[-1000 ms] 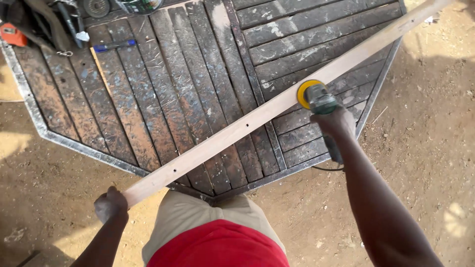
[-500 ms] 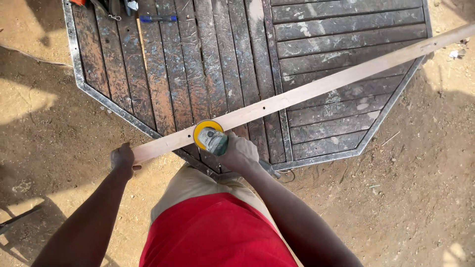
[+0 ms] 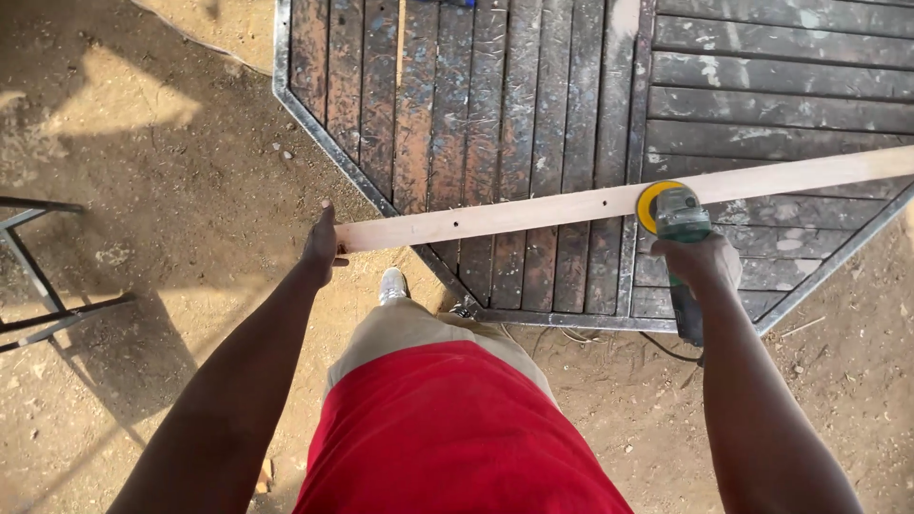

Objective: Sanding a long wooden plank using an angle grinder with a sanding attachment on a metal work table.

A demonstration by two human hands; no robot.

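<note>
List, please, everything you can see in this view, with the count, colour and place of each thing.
wooden strip: one, pale, with small holes, lying across the work table, its left end past the table's edge.
angle grinder: one, green body with a yellow disc, resting on the strip towards the right.
work table: one, dark paint-flecked slats in a grey metal frame, upper middle and right.
metal frame: one, dark, on the ground at the left edge.
power cord: one, black, on the ground below the grinder.
dirt ground: brown, sunlit in patches, all around.
shoe: one, light, below the strip.
left hand: holding the strip's left end.
right hand: gripping the grinder.
</note>
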